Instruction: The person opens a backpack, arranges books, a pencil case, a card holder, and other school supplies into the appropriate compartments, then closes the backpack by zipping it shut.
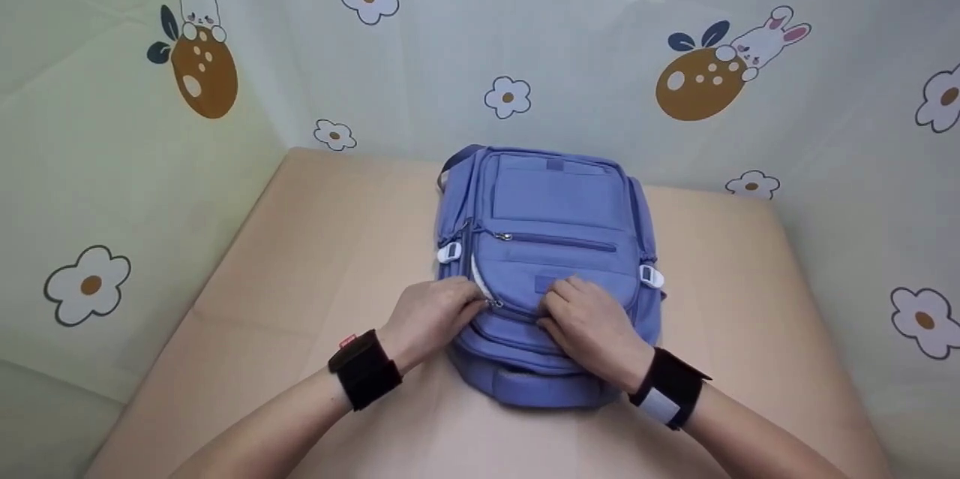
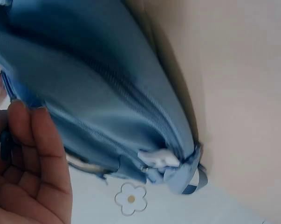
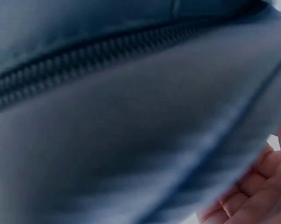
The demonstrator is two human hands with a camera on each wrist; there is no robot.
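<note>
A blue-purple backpack [image 1: 559, 194] lies on its back with its front panel facing up. My left hand [image 1: 431, 317] pinches a dark zipper pull [image 2: 5, 141] at the lower left of the front pocket. Behind that slider [image 1: 496, 304] the zip is parted along the pocket's left side, and a pale strip [image 1: 480, 276] shows in the gap. My right hand [image 1: 589, 325] grips the front pocket's lower edge with curled fingers, right of the slider. In the right wrist view, fabric hides its fingertips.
The bag rests on a light tan tabletop [image 1: 337, 239]. A pale curtain [image 1: 427, 66] printed with rabbits and flowers stands behind and at both sides. White buckles [image 1: 651, 276] sit on the bag's sides, and a second zipper [image 1: 559, 242] crosses higher on the front.
</note>
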